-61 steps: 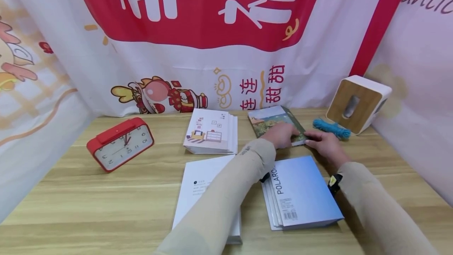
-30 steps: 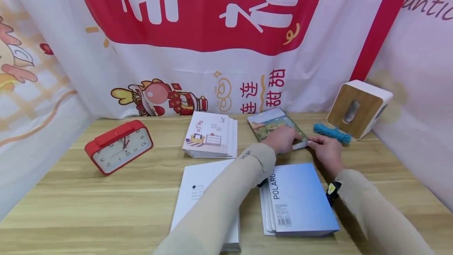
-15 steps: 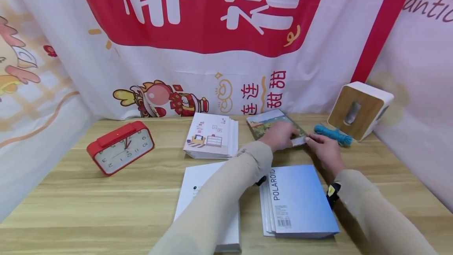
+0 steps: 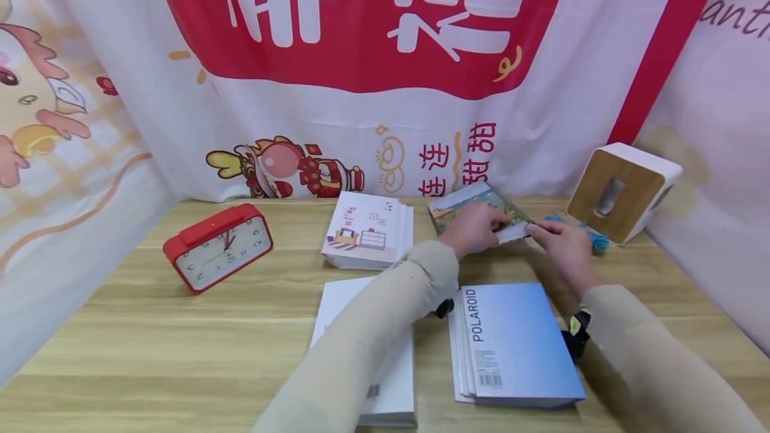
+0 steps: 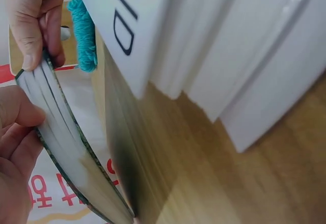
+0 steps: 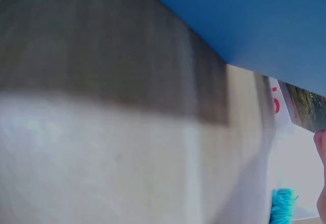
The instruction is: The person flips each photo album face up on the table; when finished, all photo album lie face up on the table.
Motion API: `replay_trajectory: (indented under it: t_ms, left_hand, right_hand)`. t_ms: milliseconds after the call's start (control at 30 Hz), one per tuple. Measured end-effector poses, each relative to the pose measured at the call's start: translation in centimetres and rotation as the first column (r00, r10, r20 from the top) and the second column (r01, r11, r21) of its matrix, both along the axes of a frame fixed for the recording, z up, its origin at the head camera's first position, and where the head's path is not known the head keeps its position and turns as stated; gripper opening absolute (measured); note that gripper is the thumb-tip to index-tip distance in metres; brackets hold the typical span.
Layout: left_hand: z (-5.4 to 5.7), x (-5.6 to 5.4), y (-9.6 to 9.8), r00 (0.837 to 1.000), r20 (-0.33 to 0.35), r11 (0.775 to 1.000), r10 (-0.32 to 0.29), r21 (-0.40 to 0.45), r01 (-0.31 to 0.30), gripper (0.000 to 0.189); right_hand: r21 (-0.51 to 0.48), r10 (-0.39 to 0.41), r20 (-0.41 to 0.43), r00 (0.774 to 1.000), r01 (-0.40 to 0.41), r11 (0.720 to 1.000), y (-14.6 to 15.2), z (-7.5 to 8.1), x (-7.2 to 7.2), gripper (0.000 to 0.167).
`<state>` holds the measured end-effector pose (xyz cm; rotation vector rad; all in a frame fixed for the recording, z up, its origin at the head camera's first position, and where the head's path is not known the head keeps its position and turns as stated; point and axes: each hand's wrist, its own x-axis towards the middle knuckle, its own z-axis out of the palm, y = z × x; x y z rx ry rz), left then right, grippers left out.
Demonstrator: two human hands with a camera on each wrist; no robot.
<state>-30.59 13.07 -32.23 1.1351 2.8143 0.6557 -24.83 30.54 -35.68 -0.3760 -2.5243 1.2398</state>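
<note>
A hardcover book (image 4: 448, 209) with a landscape-picture cover lies at the back of the table, its near edge tilted up. At that near edge, the left hand (image 4: 475, 226) grips the book with curled fingers; in the left wrist view its thumb (image 5: 28, 113) lies against the white page edges. The right hand (image 4: 565, 246) pinches the book's near right corner between thumb and fingers, also seen in the left wrist view, where small gaps part the pages. Only a sliver of the right hand's fingers (image 6: 321, 147) shows in the right wrist view.
Nearer stand a blue POLAROID book (image 4: 511, 346), a white book (image 4: 397, 386) partly under the left sleeve, and a white illustrated book (image 4: 367, 229). A red alarm clock (image 4: 219, 246) is at left. Blue string (image 4: 598, 240) and a wood-fronted box (image 4: 622, 189) are at right.
The book's near right corner has risen slightly, with the right hand lifting along and now covering part of the blue string. The head view has shifted a little. Other things stay put.
</note>
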Motion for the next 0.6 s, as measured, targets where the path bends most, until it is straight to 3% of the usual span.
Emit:
replay_trajectory:
  t_ms: [100,300,433,600]
  left_hand:
    - [-0.1,0.1,-0.1,1.000,-0.010,0.998,0.012,0.056,-0.012,0.046]
    - [0.0,0.8,-0.1,0.999,0.007,0.990,0.045,0.130,-0.046,0.046]
    - [0.0,1.5,-0.1,0.994,0.069,0.977,0.080,0.193,-0.092,0.049]
    - [0.0,2.1,-0.2,0.982,0.156,0.945,0.107,0.293,-0.149,0.052]
  right_hand:
    - [0.032,0.007,-0.018,1.000,-0.007,0.999,0.1,0.8,0.1,0.054]
    - [0.024,0.008,0.023,1.000,-0.008,1.000,0.3,2.2,0.4,0.057]
    - [0.061,0.000,-0.012,1.000,0.001,0.998,0.2,2.9,0.5,0.054]
    - [0.068,-0.007,-0.030,1.000,0.009,0.998,-0.2,3.7,0.9,0.056]
